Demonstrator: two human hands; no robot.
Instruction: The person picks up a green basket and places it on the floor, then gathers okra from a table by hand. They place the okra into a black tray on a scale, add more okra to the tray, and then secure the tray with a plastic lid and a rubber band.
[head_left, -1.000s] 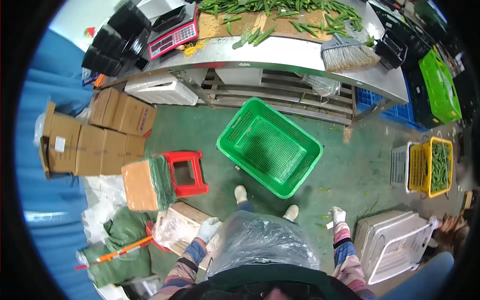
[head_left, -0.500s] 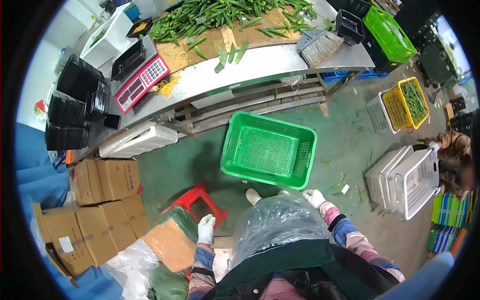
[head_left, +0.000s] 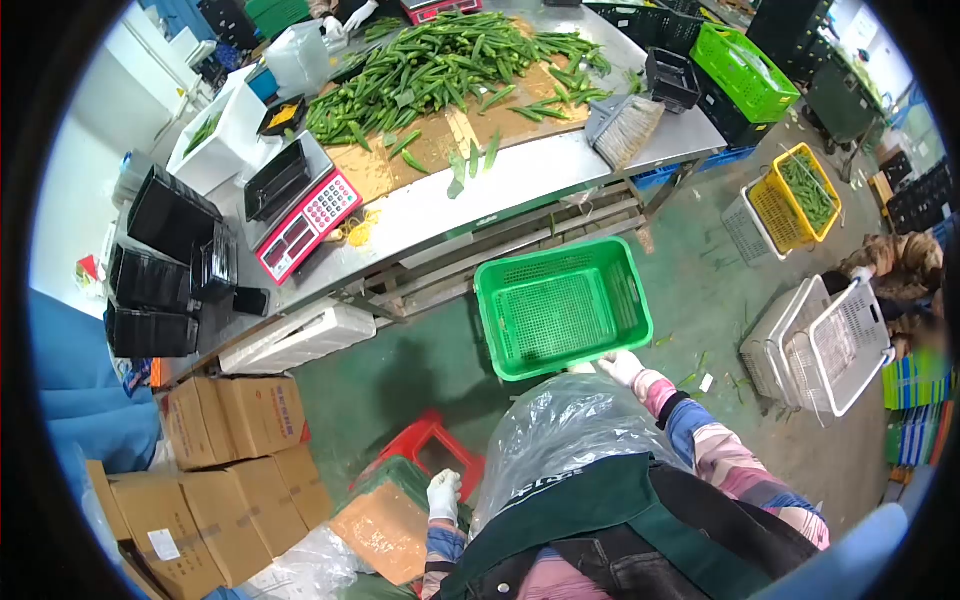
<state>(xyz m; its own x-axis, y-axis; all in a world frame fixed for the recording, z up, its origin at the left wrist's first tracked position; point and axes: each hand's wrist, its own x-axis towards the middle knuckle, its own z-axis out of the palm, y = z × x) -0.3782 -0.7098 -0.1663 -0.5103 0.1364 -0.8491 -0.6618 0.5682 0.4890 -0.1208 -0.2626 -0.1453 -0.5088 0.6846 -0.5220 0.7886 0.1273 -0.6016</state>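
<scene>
Empty green perforated crate point(head_left: 562, 308), right hand point(head_left: 621, 366) at rim

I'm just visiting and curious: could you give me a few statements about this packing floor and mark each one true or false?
1. The green crate on the floor is full of okra. False: it is empty.
2. The right hand is at the green crate's near edge. True.
3. The scale sits on the metal table. True.
4. The left hand holds a broom. False: it is by the red stool; the broom lies on the table.
</scene>
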